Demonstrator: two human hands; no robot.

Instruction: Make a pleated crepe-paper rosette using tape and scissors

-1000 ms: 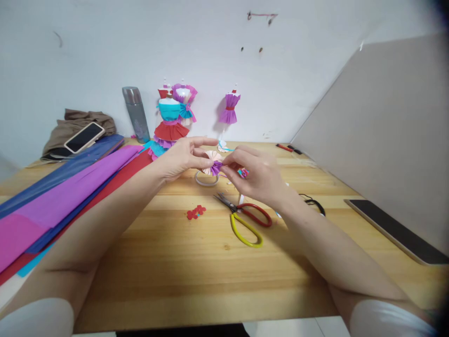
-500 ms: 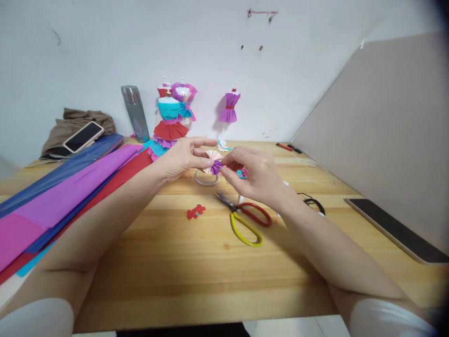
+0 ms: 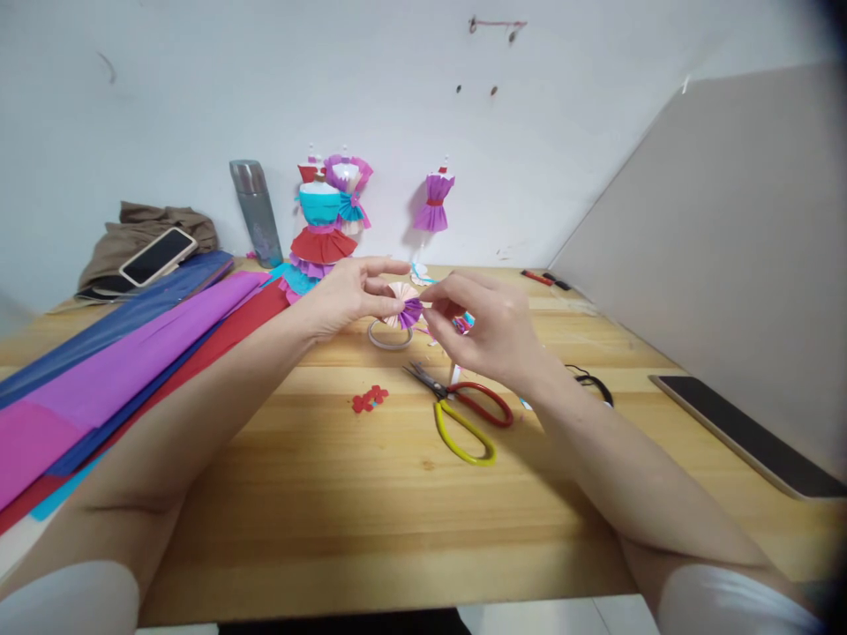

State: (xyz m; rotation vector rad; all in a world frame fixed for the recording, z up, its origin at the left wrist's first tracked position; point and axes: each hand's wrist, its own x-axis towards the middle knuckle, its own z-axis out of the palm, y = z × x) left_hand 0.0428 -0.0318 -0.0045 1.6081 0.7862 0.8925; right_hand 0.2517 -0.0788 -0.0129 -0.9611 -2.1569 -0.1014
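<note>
The pleated rosette (image 3: 402,306), pale peach on one side and purple on the other, is being held up at the middle of the frame, pinched between the thumb and fingers of the left hand (image 3: 348,298). Its purple edge is being met by the right hand (image 3: 483,326), thumb and forefinger drawn close together there; whether anything is gripped between those fingertips cannot be told.

Just below the rosette, a roll of tape (image 3: 390,335) is seen lying flat, partly covered. Bright paper scraps (image 3: 464,324) are half hidden behind the right hand. Below the hands, the scissors (image 3: 456,407) are laid down with blades slightly parted, one handle red, one yellow, and to their left red paper bits (image 3: 370,399) are clustered on the wooden table (image 3: 371,529).

Out to the left of the frame now, where long sheets of coloured paper (image 3: 142,353) are stretched towards the lower left corner. Above them a phone (image 3: 159,257) is propped on brown cloth (image 3: 149,231), with a grey bottle (image 3: 256,214) stood beside. At upper centre, dress forms (image 3: 324,216) clad in ruffled paper are grouped near the wall, and a purple-dressed form (image 3: 434,203) is set apart to their right. At the right edge, a dark tablet (image 3: 747,435) is laid flat.
</note>
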